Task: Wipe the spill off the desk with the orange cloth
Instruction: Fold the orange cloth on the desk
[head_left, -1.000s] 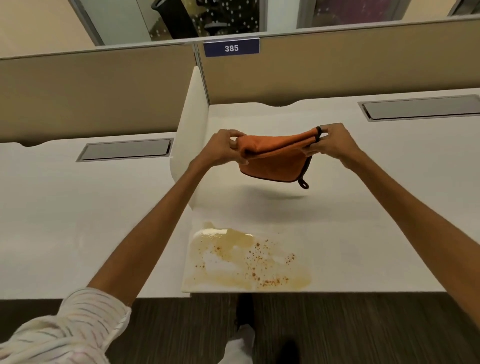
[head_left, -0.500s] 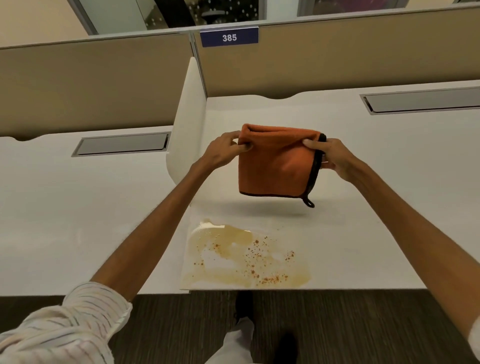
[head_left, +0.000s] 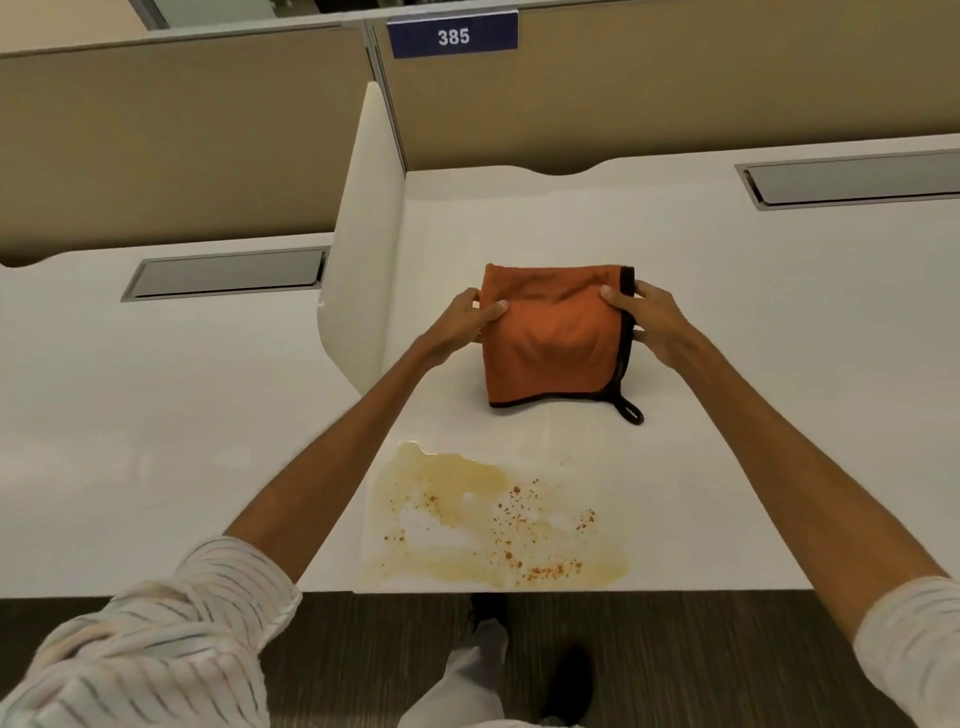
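While both hands' fingers (head_left: 493, 310) pinch it, the orange cloth (head_left: 553, 338) hangs folded.

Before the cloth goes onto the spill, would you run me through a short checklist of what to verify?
1. Left hand has a grip on the orange cloth: ok.
2. Right hand grips its black-trimmed edge: ok.
3. Cloth folded into a pad: ok.
4. Cloth over the spill: not ok, it sits farther back.
5. Spill kept on the desk: cannot tell, it reaches the front edge.
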